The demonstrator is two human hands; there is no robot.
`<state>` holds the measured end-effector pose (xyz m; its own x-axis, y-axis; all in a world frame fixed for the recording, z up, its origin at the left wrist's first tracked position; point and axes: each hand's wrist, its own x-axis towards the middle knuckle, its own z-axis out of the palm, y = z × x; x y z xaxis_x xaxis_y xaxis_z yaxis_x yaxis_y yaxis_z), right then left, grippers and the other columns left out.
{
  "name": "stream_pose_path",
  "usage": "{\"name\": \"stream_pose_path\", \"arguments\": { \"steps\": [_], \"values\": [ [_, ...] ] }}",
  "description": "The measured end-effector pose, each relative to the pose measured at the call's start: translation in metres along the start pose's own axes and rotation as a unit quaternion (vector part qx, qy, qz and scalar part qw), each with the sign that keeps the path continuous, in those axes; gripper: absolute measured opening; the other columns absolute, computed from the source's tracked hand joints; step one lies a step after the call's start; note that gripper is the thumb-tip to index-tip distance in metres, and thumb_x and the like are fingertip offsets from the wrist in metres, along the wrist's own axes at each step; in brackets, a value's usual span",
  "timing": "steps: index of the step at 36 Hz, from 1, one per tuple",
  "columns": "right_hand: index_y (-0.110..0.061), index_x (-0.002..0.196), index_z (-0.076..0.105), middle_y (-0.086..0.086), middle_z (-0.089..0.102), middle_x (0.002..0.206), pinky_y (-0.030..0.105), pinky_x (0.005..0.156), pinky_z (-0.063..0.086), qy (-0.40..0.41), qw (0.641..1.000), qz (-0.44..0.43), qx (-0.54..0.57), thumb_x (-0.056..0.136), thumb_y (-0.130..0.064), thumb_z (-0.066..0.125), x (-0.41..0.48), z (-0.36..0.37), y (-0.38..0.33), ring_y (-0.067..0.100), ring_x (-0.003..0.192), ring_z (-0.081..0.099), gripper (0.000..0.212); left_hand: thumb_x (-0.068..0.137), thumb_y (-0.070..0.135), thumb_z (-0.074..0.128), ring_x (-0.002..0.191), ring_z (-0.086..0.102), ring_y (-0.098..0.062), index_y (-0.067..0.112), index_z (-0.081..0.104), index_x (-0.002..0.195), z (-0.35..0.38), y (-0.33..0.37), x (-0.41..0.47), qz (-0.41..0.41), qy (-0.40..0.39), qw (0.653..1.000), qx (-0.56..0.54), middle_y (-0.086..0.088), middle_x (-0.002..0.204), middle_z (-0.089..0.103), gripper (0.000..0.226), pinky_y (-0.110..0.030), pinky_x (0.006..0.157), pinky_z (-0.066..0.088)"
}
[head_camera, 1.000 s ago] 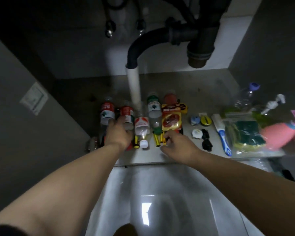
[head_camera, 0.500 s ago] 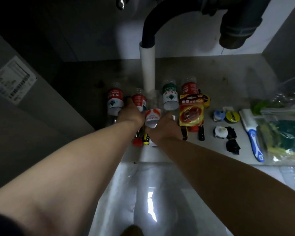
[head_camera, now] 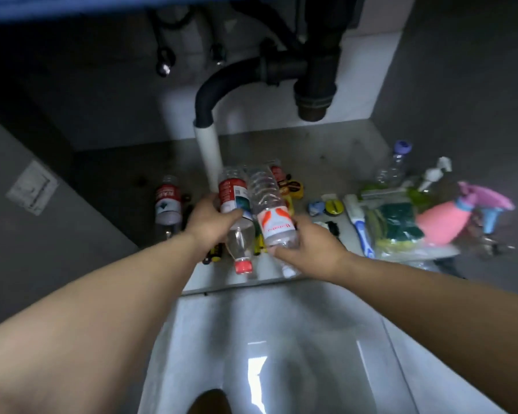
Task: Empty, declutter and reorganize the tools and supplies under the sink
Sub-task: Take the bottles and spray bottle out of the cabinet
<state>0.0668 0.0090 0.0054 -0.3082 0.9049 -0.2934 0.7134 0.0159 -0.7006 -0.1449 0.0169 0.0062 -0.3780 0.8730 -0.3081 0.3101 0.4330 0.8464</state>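
Left hand (head_camera: 208, 224): fingers wrapped around clear plastic bottle with red label and red cap (head_camera: 236, 222), cap toward camera, just in front of white drain pipe (head_camera: 208, 153). Right hand (head_camera: 313, 249): fingers gripping clear plastic bottle with orange-white label (head_camera: 271, 210), touching the first bottle's right side.

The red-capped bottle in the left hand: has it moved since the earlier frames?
Yes. The red-capped bottle, earlier lying left of the white drainpipe, is lifted off the cabinet floor in the left hand.
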Motion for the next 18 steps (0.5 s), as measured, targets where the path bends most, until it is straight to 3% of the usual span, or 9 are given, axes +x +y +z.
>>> {"name": "stream_pose_path", "arguments": {
  "steps": [2,4,6,12,15,18],
  "values": [
    [-0.027,0.128,0.049,-0.003,0.068,0.114,0.034,0.081,0.058,-0.02,0.999,0.022,-0.021,0.075,-0.05,0.079,-0.026,-0.027,0.02,0.015,0.095,0.067,0.065,0.087,0.017,0.075,0.081,0.071,-0.018,0.018,0.061,0.121,0.021,0.008,-0.024,0.005,-0.041,0.999,-0.032,-0.009,0.113,0.072,0.036,-0.028,0.056,0.059],
    [-0.026,0.124,0.048,0.002,0.068,0.108,0.041,0.07,0.063,-0.051,0.996,0.059,-0.029,0.076,-0.046,0.081,-0.056,-0.052,0.044,0.021,0.088,0.071,0.062,0.089,0.015,0.074,0.074,0.068,-0.012,0.016,0.059,0.126,0.049,0.01,-0.051,-0.006,-0.082,0.995,-0.049,-0.007,0.109,0.072,0.04,-0.019,0.045,0.049],
    [-0.023,0.123,0.046,0.006,0.066,0.104,0.047,0.06,0.063,-0.077,0.992,0.095,-0.021,0.077,-0.039,0.083,-0.087,-0.071,0.072,0.024,0.082,0.072,0.061,0.089,0.014,0.074,0.074,0.069,-0.011,0.016,0.054,0.131,0.077,0.006,-0.08,-0.033,-0.125,0.989,-0.066,-0.003,0.102,0.071,0.046,-0.02,0.047,0.05],
    [-0.014,0.125,0.04,0.013,0.061,0.108,0.051,0.066,0.063,-0.119,0.968,0.217,-0.026,0.082,-0.032,0.081,-0.16,-0.09,0.159,0.033,0.083,0.074,0.062,0.085,0.015,0.079,0.089,0.076,-0.026,0.02,0.053,0.128,0.161,-0.027,-0.152,-0.153,-0.269,0.948,-0.079,-0.008,0.111,0.072,0.05,-0.046,0.072,0.065],
    [-0.017,0.138,0.034,0.011,0.057,0.121,0.052,0.071,0.062,-0.119,0.96,0.252,-0.02,0.084,-0.034,0.08,-0.17,-0.083,0.2,0.031,0.095,0.07,0.073,0.084,0.018,0.081,0.094,0.075,-0.032,0.017,0.051,0.129,0.198,-0.047,-0.169,-0.191,-0.287,0.936,-0.074,-0.012,0.114,0.071,0.054,-0.045,0.071,0.063],
    [-0.017,0.14,0.032,0.009,0.055,0.124,0.051,0.07,0.063,-0.092,0.958,0.271,-0.025,0.084,-0.036,0.079,-0.162,-0.069,0.233,0.029,0.099,0.067,0.075,0.084,0.022,0.082,0.098,0.072,-0.035,0.018,0.049,0.131,0.229,-0.061,-0.17,-0.209,-0.272,0.937,-0.062,-0.012,0.121,0.067,0.058,-0.052,0.079,0.063]
  ]
}}
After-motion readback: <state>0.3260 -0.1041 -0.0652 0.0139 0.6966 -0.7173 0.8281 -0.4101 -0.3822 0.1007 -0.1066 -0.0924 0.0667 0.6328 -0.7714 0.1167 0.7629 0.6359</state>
